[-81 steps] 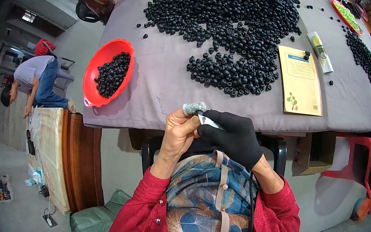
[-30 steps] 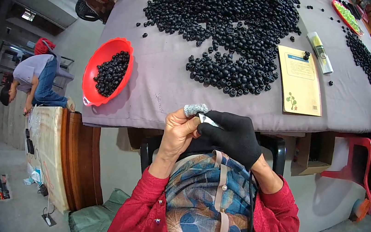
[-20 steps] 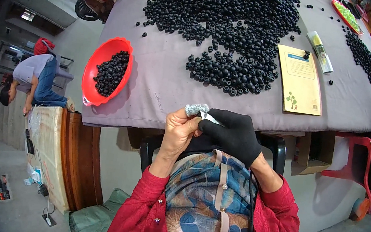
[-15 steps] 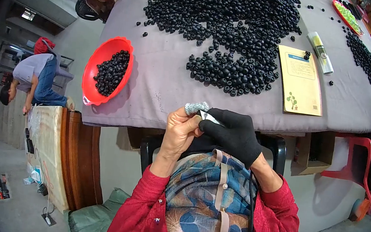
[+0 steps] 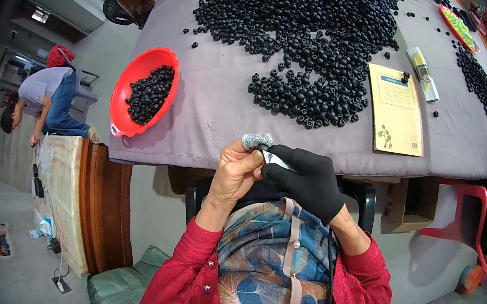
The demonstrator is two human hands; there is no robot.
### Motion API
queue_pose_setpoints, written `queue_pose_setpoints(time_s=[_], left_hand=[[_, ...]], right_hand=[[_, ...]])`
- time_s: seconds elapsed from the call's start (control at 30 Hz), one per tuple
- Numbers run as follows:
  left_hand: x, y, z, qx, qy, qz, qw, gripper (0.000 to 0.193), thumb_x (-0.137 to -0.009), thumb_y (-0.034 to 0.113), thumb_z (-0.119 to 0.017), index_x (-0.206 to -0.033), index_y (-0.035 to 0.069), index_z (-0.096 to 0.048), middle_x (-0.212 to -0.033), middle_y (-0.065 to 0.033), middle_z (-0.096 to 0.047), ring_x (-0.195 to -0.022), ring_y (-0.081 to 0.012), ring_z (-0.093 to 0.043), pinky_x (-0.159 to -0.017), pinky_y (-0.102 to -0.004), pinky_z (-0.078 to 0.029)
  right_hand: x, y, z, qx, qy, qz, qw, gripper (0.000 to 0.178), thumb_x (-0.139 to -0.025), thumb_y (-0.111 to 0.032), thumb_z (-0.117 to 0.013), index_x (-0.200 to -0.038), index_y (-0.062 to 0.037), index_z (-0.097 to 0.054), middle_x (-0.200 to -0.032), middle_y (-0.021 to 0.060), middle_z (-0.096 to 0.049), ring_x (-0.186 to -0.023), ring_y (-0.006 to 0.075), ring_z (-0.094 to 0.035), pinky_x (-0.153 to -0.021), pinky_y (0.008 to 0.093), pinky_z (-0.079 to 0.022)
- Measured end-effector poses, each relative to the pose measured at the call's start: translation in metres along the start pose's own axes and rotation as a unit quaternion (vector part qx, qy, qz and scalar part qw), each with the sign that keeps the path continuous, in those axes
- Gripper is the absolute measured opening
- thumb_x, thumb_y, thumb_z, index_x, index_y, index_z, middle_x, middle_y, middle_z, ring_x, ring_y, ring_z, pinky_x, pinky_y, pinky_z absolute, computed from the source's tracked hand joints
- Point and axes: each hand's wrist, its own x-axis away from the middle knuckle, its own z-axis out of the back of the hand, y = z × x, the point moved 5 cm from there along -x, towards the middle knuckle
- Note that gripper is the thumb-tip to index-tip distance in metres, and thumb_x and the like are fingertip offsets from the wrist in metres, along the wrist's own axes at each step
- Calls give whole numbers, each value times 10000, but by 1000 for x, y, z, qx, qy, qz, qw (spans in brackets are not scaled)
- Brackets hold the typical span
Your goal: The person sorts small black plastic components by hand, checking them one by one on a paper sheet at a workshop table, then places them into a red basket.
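Just off the table's near edge, my two hands meet fingertip to fingertip. My left hand (image 5: 234,174) is bare except for a grey knitted finger cover (image 5: 256,141), and its fingers are pinched together. Something small and dark shows at their tips, too hidden to name. A black glove covers my right hand (image 5: 308,178), closed around a flat white strip (image 5: 276,160) whose end points at the left fingertips. Beyond them lies a cluster of small black ringlike pieces (image 5: 310,101), joined to a large heap (image 5: 296,19). A red scalloped bowl (image 5: 125,86) at left holds more pieces.
The grey tablecloth (image 5: 213,100) carries a yellow booklet (image 5: 395,113), a white-and-yellow tube (image 5: 423,75) and a red-rimmed tray (image 5: 458,29) at right. Another person (image 5: 50,92) bends over a wooden piece at left; another sits at the far left corner. A red chair (image 5: 461,209) stands at right.
The view has shifted slightly, so the table's things sit a little lower and farther right. My hands keep nearly the same grip, with the gloved fingers slightly turned over the white strip.
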Motion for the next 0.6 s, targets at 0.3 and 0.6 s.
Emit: queue_pose_setpoints(time_s=[0.3, 0.6], left_hand=[[0, -1, 1, -14, 9, 4, 1000, 183, -816, 50, -568, -995, 37, -601, -765, -23, -601, -568, -54, -482, -502, -166, -394], [0, -4, 4, -4, 22, 16, 1000, 179, -810, 42, -573, -985, 42, -608, -799, -26, -617, -593, -48, -514, -495, -149, -410]], right_hand=[[-1, 4, 0, -7, 7, 5, 1000, 290, -761, -174, -654, -1024, -58, -613, -823, 100, -643, -713, 107, -601, -619, 247, -476], [-1, 6, 0, -29, 9, -8, 999, 282, -757, -180, -656, -1008, -56, -620, -807, 89, -645, -708, 95, -596, -630, 242, -476]])
